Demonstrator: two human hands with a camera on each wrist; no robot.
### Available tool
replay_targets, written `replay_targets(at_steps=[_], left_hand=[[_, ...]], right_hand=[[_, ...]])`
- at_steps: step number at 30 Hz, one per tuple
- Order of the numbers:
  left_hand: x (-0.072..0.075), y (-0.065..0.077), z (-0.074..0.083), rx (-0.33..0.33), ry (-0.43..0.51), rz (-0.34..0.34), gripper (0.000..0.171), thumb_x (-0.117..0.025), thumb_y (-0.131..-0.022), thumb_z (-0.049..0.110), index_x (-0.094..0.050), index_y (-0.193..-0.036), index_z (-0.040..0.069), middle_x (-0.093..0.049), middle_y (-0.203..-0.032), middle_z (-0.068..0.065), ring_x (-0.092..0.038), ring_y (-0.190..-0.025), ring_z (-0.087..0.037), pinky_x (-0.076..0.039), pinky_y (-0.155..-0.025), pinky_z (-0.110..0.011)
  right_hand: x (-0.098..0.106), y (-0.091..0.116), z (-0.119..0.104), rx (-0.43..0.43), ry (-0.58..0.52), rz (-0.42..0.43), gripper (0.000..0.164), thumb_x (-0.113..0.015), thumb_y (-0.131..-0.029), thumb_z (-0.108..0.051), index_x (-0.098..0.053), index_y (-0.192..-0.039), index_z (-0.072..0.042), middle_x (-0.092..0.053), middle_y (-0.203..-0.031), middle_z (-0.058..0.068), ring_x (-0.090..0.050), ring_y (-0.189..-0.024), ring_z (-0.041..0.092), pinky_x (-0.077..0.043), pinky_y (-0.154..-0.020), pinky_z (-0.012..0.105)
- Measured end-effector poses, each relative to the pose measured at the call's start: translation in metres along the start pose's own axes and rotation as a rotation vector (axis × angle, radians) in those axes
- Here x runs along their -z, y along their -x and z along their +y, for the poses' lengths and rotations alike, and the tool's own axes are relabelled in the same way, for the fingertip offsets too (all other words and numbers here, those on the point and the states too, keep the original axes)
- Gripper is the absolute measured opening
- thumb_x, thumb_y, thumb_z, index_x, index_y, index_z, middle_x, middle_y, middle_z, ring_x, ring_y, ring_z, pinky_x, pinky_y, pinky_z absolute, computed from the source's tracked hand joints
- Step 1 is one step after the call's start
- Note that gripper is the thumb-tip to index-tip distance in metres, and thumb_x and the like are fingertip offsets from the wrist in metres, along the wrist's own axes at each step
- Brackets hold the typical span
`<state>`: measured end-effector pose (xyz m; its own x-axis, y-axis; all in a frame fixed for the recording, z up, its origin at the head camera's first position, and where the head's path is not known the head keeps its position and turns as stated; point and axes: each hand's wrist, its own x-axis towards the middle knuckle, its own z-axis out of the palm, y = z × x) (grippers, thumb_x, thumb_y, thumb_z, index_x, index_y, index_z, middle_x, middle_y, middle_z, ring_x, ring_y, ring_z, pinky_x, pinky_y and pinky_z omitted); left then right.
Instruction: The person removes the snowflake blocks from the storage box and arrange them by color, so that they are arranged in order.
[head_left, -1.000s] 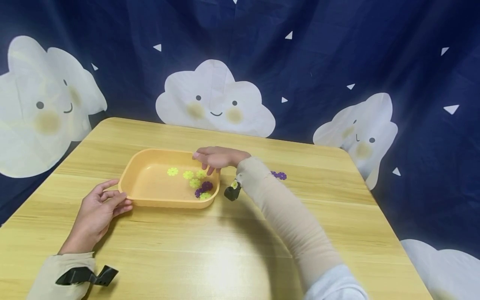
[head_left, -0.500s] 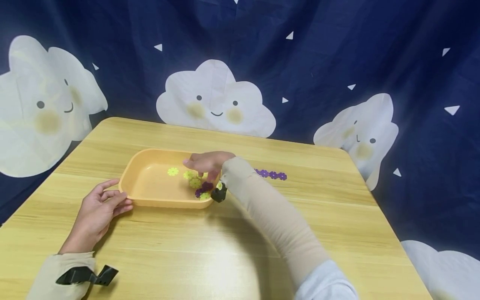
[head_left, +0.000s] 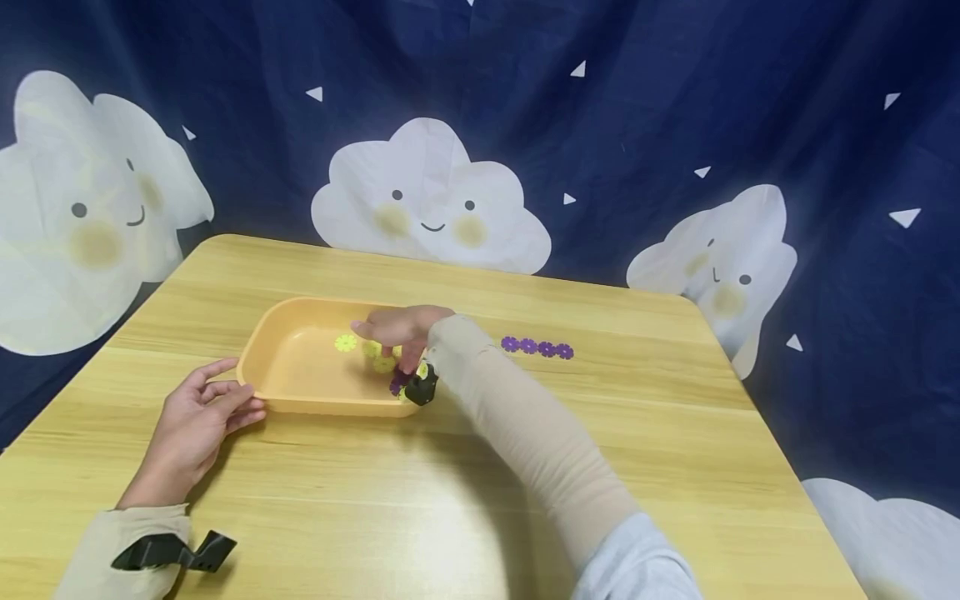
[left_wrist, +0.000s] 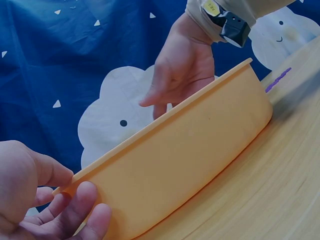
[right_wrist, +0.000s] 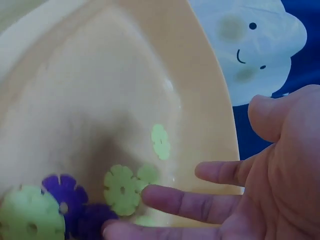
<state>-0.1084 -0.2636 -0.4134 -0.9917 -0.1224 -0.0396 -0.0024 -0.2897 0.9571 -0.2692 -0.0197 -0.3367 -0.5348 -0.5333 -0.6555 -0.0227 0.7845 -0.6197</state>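
Note:
A shallow orange plastic tray (head_left: 300,375) sits on the table, holding several yellow-green and purple flower-shaped interlocking discs. My left hand (head_left: 197,421) pinches the tray's near left corner, thumb over the rim and fingers beneath it. Inside the right end is my right hand (head_left: 401,329), fingers spread and reaching down. In the right wrist view its fingertips are right at a yellow-green disc (right_wrist: 121,190) and a purple disc (right_wrist: 65,200), with nothing gripped. One yellow-green disc (head_left: 346,342) lies apart near the tray's back wall. The right hand and wrist hide part of the pile.
Right of the tray, a straight row of several purple flower discs (head_left: 529,345) lies on the wooden table (head_left: 645,417). Behind the table hangs a dark blue curtain (head_left: 600,150) with clouds. A black wrist mount (head_left: 422,385) overlaps the tray's near right corner.
My right hand has moved left and lower, from the tray's right rim into the tray over the discs. The purple row has come into full view. My left hand stays put.

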Motion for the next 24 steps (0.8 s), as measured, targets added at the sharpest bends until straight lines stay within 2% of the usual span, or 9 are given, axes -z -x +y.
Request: replay_targets(at_steps=[7,15,18,20,24], left_hand=[[-0.001,-0.001,-0.001,-0.004,0.0,-0.006,0.038,-0.059,-0.095,-0.002,-0.044,-0.126,0.016,-0.058,-0.088,-0.003,-0.069,-0.071,-0.017,-0.061,-0.067,-0.029],[-0.001,0.0,0.0,0.005,0.005,-0.007,0.039,-0.061,-0.094,0.0,-0.044,-0.125,0.016,-0.058,-0.088,-0.003,-0.069,-0.071,-0.017,-0.061,-0.067,-0.029],[0.0,0.0,-0.001,-0.009,0.011,-0.008,0.04,-0.062,-0.093,-0.001,-0.045,-0.124,0.016,-0.06,-0.087,-0.003,-0.069,-0.071,-0.017,-0.061,-0.066,-0.029],[0.0,0.0,-0.001,-0.016,0.014,-0.01,0.039,-0.062,-0.093,-0.002,-0.045,-0.124,0.016,-0.06,-0.086,-0.003,-0.069,-0.07,-0.017,-0.061,-0.066,-0.028],[0.0,0.001,-0.001,-0.027,0.015,-0.014,0.039,-0.061,-0.094,-0.002,-0.044,-0.124,0.015,-0.06,-0.086,-0.004,-0.069,-0.07,-0.017,-0.061,-0.066,-0.028]], right_hand=[[-0.004,-0.006,-0.001,0.113,-0.046,0.023,0.063,-0.03,-0.102,-0.055,-0.025,-0.152,-0.016,-0.051,-0.131,0.019,-0.064,-0.103,0.033,-0.058,-0.081,0.034],[-0.006,-0.016,0.001,0.182,-0.096,0.012,0.058,-0.028,-0.104,-0.051,-0.029,-0.151,-0.016,-0.052,-0.128,0.014,-0.061,-0.112,0.027,-0.054,-0.091,0.036],[-0.006,-0.02,0.001,0.216,-0.08,0.008,0.055,-0.028,-0.106,-0.046,-0.031,-0.15,-0.014,-0.052,-0.128,0.014,-0.061,-0.113,0.025,-0.052,-0.094,0.036],[-0.005,-0.023,0.002,0.244,-0.066,0.013,0.048,-0.036,-0.106,-0.038,-0.037,-0.145,-0.01,-0.052,-0.127,0.011,-0.062,-0.111,0.025,-0.053,-0.093,0.036],[-0.002,-0.031,0.006,0.333,0.09,0.046,0.03,-0.051,-0.103,-0.017,-0.052,-0.128,-0.002,-0.055,-0.12,0.006,-0.065,-0.1,0.023,-0.055,-0.086,0.026]])
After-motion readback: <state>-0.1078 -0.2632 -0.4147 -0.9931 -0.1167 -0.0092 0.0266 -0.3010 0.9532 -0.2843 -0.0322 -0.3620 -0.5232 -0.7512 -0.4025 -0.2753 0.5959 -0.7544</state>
